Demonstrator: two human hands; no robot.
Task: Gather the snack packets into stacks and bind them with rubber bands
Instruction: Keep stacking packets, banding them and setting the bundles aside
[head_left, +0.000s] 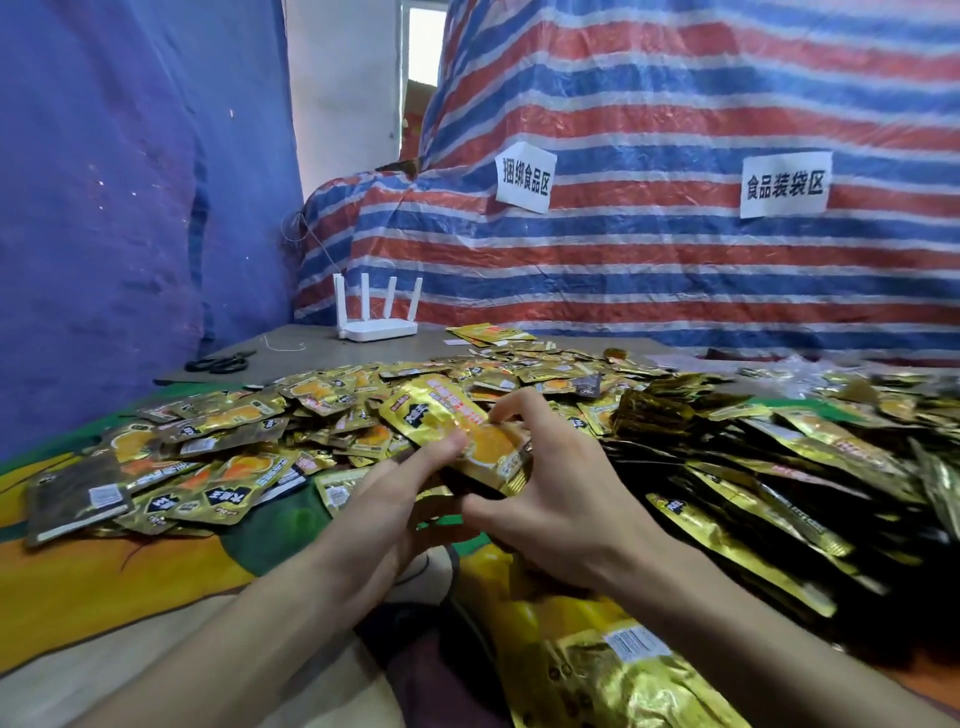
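Right now both hands meet over the middle of the heap, sharing a small stack of gold snack packets (457, 431). The left hand (395, 499) comes in from the near left, its fingers stretched forward and its fingertips (454, 440) pressed on the top packet's printed face. The right hand (550, 483) comes in from the near right, fingers arched over the stack's right edge and thumb tucked beneath the near corner, so the stack is pinched between the two hands. It tilts, with its far end raised and pointing to the far left. How many packets it holds is hard to judge, since the hands cover its edge.

Loose packets (234, 441) lie scattered in a wide spread to the left and beyond the hands, most face up and overlapping. To the right, rows of packets (779, 493) lie packed on edge in long overlapping lines. One larger gold bag (613, 670) lies near, at the bottom of the view, just below the right forearm.

All of this rests on a colourful printed cloth (104, 571). Farther off, on a bare grey tabletop (311, 348), stand a white router (376, 317) with four upright antennas and, to its left, black scissors (221, 361). A striped tarp (675, 260) rises behind, bearing two white paper signs (523, 179).
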